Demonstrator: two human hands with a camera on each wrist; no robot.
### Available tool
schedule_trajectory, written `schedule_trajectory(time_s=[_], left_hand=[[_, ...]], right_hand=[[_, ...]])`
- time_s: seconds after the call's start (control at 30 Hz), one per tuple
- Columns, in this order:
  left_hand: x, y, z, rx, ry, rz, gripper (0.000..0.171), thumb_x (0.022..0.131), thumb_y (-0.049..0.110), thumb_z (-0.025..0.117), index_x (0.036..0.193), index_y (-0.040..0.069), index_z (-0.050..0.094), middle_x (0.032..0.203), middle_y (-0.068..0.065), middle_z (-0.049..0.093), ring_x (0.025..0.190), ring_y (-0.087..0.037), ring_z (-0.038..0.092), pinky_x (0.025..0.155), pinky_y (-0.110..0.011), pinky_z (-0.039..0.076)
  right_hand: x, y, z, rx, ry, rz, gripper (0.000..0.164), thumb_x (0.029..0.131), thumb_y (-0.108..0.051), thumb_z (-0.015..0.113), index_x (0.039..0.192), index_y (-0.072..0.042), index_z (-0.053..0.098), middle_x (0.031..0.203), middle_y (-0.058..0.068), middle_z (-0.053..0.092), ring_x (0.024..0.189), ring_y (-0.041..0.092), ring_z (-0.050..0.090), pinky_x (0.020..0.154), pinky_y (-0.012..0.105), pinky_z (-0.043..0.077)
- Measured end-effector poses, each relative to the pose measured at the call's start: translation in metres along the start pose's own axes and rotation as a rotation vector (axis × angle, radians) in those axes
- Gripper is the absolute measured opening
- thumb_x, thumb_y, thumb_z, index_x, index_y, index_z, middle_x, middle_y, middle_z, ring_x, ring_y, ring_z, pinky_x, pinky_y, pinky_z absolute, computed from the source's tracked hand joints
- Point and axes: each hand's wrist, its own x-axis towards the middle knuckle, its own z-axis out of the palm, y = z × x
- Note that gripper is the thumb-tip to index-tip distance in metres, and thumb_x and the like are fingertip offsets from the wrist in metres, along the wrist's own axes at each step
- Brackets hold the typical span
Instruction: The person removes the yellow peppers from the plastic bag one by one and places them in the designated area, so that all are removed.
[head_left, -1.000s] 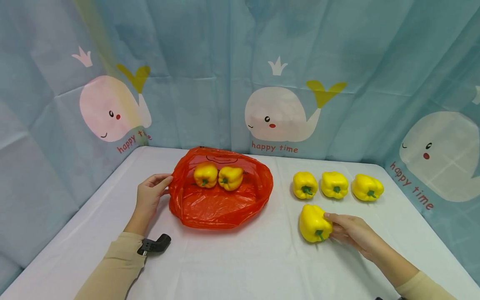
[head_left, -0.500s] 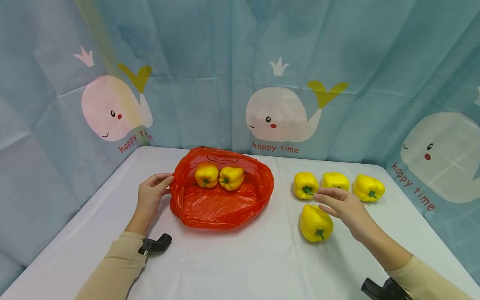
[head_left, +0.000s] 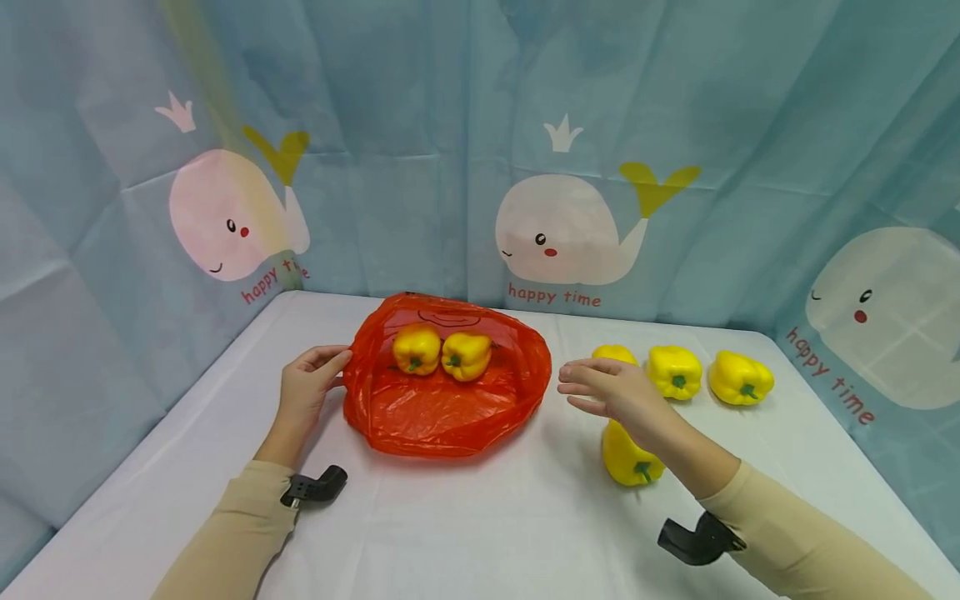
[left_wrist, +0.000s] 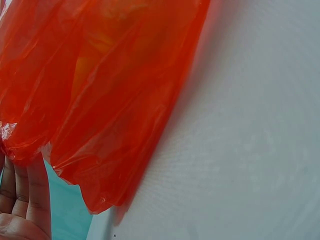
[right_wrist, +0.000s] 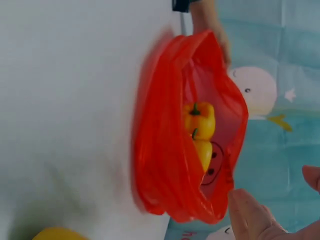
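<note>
A red plastic bag [head_left: 442,417] lies with its mouth spread wide. Two yellow bell peppers [head_left: 467,357] sit inside, also visible in the right wrist view as yellow peppers [right_wrist: 200,122]. On the bag's left edge, my left hand [head_left: 303,387] pinches the rim between thumb and fingers. My right hand [head_left: 618,396] hovers just right of the bag, fingers extended and holding nothing. Beneath it, a yellow bell pepper [head_left: 628,462] is partly hidden. Behind stand three more in a row: a half-covered pepper [head_left: 615,353], a middle pepper [head_left: 673,373] and a right-hand pepper [head_left: 741,379].
A white cloth [head_left: 465,533] covers the table. Pale blue curtains [head_left: 420,208] with printed whales hang around its back and sides. Black camera mounts sit on both wrists, the left mount [head_left: 315,487] and the right mount [head_left: 697,540].
My right hand has let go of the front pepper, which stays on the table. The hand has risen and moved left toward the bag. My left hand keeps its hold on the rim.
</note>
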Motion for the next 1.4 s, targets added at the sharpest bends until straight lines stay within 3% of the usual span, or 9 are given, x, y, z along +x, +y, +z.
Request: schedule_trajectory(time_s=[0.27,0.57,0.73,0.97,1.4], left_hand=[[0.000,-0.002,0.001,-0.036,0.002,0.000,0.005,0.091,0.020,0.073,0.096,0.018,0.074,0.083,0.014,0.073,0.074,-0.003,0.067,0.066,-0.017,0.059],[0.001,-0.003,0.002,0.005,0.001,-0.002,0.009,0.092,0.023,0.072,0.099,0.017,0.073,0.083,0.017,0.071,0.076,-0.002,0.066,0.067,-0.016,0.059],[0.000,-0.002,0.002,0.004,0.003,-0.011,0.010,0.092,0.023,0.072,0.099,0.017,0.073,0.082,0.017,0.071,0.076,-0.002,0.066,0.067,-0.017,0.059],[0.000,-0.003,0.000,0.032,0.011,-0.017,0.014,0.092,0.026,0.072,0.102,0.016,0.073,0.083,0.018,0.071,0.077,-0.002,0.066,0.068,-0.016,0.058],[0.002,-0.001,0.000,0.004,0.005,-0.014,0.011,0.092,0.024,0.072,0.099,0.016,0.073,0.082,0.017,0.071,0.075,-0.002,0.066,0.067,-0.016,0.058]], right_hand=[[0.025,-0.009,0.026,-0.014,-0.077,0.025,0.052,0.098,-0.035,0.060,0.135,0.000,0.054,0.137,0.020,0.060,0.123,0.031,0.063,0.101,0.040,0.053],[0.054,-0.015,0.058,0.011,-0.115,0.080,0.055,0.098,-0.034,0.061,0.138,0.001,0.051,0.140,0.021,0.057,0.130,0.036,0.057,0.109,0.045,0.046],[0.070,-0.016,0.071,-0.010,-0.101,0.125,0.060,0.096,-0.038,0.063,0.139,0.002,0.048,0.139,0.024,0.057,0.126,0.035,0.060,0.108,0.043,0.048],[0.088,-0.016,0.083,0.064,-0.054,0.199,0.064,0.095,-0.037,0.065,0.141,0.002,0.043,0.137,0.022,0.056,0.126,0.036,0.059,0.106,0.039,0.050],[0.107,-0.014,0.092,0.078,0.015,0.274,0.079,0.092,-0.042,0.067,0.148,0.001,0.031,0.136,0.020,0.053,0.122,0.033,0.058,0.104,0.037,0.052]])
